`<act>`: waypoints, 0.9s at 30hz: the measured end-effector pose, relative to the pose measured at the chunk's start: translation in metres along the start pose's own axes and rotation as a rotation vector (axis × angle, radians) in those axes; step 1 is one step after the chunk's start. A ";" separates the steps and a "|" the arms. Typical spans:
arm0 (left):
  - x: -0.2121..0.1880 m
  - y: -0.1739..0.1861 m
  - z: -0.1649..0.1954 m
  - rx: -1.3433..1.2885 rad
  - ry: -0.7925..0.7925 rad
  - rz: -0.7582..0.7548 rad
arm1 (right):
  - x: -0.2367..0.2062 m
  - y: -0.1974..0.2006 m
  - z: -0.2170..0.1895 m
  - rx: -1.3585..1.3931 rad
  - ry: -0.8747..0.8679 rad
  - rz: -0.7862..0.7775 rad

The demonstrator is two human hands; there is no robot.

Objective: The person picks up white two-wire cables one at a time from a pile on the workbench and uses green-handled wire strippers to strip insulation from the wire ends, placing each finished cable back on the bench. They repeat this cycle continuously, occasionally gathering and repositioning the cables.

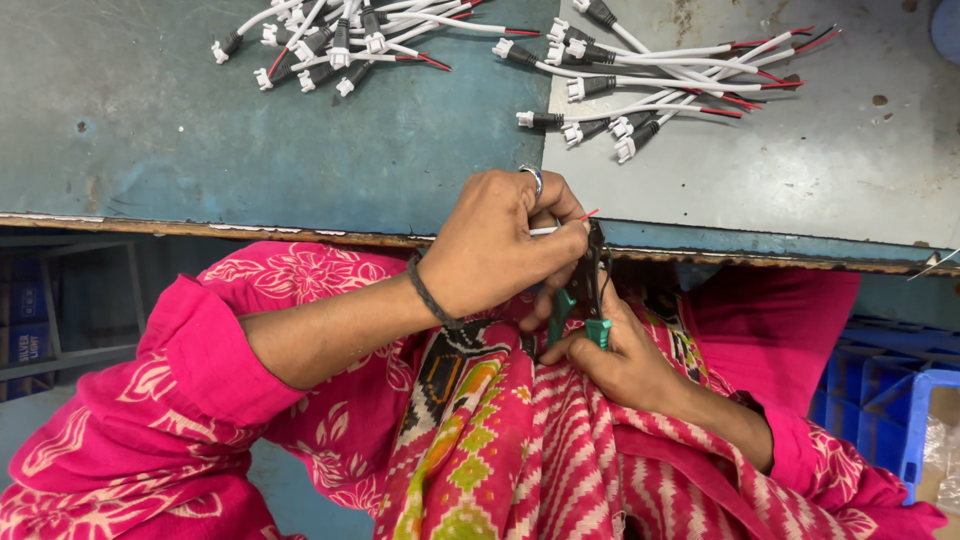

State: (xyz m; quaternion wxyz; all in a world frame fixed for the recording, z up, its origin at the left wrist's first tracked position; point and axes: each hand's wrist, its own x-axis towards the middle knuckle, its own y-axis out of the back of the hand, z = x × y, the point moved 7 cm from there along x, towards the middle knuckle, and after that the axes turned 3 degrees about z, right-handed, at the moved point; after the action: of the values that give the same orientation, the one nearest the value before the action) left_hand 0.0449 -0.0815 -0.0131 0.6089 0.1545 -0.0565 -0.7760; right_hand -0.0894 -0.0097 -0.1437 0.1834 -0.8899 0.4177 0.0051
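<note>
Down at the far left, under the table edge, a dark metal rack stood in shadow with a blue box on it. Next came the pink patterned sleeve of the left arm, which reached in from the lower left across the person's lap. Above it, on the blue-grey table, lay a heap of short white cables with white plugs, black sleeves and red wire tips, well apart from the hands.

Toward the middle, the left hand hovered at the table's front edge, with a dark band around the wrist and a silver ring on one finger. Its fingers were pinched together on a single white cable, whose red tip stuck out just past the fingertips, up and to the right. That cable met the black head of a pair of pliers with green handles.

Just right of and below the left hand, the right hand was clenched around those green handles, resting against the striped red cloth of the lap. Above it, on the paler part of the table, a second heap of white cables lay fanned out, red and black tips pointing right.

At the far right, below the table, a blue plastic crate stood beside the right sleeve.
</note>
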 end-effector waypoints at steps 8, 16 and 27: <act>-0.001 -0.001 0.001 -0.030 0.016 -0.008 | 0.000 -0.002 -0.001 0.045 -0.034 -0.009; -0.001 0.000 -0.005 0.106 -0.093 0.074 | -0.001 -0.004 -0.003 0.102 -0.033 -0.002; 0.000 0.002 -0.009 0.165 -0.104 0.080 | -0.003 -0.003 -0.005 -0.037 0.042 0.021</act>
State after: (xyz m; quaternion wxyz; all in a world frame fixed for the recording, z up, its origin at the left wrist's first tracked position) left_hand 0.0494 -0.0805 -0.0214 0.6208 0.1613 -0.1580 -0.7508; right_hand -0.0898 -0.0073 -0.1377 0.1580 -0.8886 0.4306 -0.0041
